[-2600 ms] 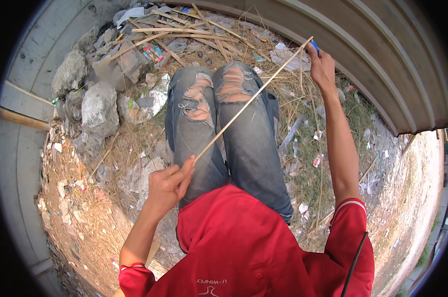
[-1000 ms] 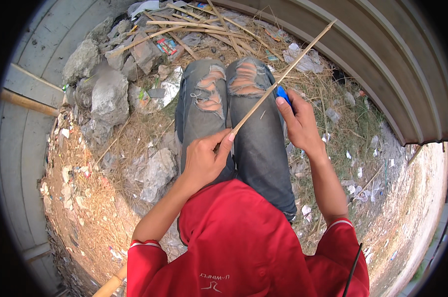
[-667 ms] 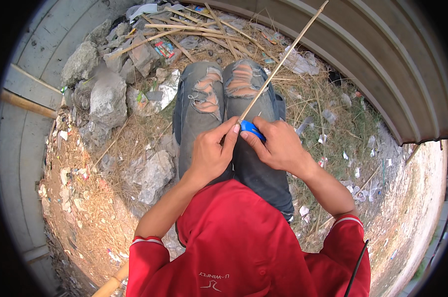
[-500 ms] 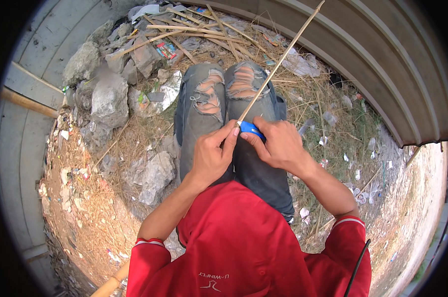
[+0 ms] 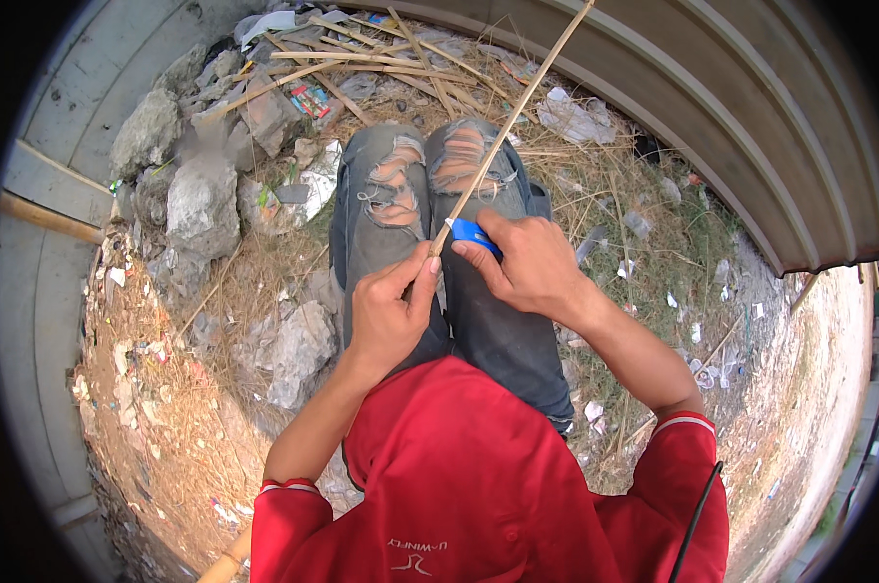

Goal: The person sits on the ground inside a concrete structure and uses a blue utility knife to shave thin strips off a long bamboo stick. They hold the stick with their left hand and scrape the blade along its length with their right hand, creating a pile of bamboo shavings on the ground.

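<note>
My left hand (image 5: 386,313) pinches the near end of a long, thin bamboo strip (image 5: 509,126) between thumb and fingers, above my lap. From there the strip slants up and away to the right, past my right knee. My right hand (image 5: 535,260) is closed round a small blue tool that looks like a utility knife (image 5: 473,235). Its pale tip meets the strip a little beyond my left fingertips. How much blade is out is too small to tell.
Split bamboo strips (image 5: 381,66) lie in a loose pile beyond my knees. Rough stones (image 5: 204,204) are heaped at the left. Corrugated metal sheet (image 5: 711,87) curves round the far right. Dry grass and litter, including a crumpled plastic sheet (image 5: 575,117), cover the ground.
Both hands have shifted left with the strip, and my left hand has come lower. The blue knife now sits slightly farther along the strip from my left fingertips, leaving a small gap.
</note>
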A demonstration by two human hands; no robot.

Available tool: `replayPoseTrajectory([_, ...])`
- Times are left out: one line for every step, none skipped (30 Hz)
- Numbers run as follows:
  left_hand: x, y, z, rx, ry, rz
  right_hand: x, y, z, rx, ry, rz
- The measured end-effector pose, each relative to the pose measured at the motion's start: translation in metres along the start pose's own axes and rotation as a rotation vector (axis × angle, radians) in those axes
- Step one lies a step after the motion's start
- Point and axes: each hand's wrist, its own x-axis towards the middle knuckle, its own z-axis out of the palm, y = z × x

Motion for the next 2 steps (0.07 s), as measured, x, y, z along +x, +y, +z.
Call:
replayPoseTrajectory([0.0022, -0.0009, -0.001, 0.015, 0.014, 0.029, 0.0041, 0.0014, -0.0029, -0.03, 0.012, -0.027])
replayPoseTrajectory([0.0042, -0.003, -0.0024, 0.03, 0.028, 0.059, 0.0093, 0.0084, -0.0023, -0.04, 0.038, -0.058])
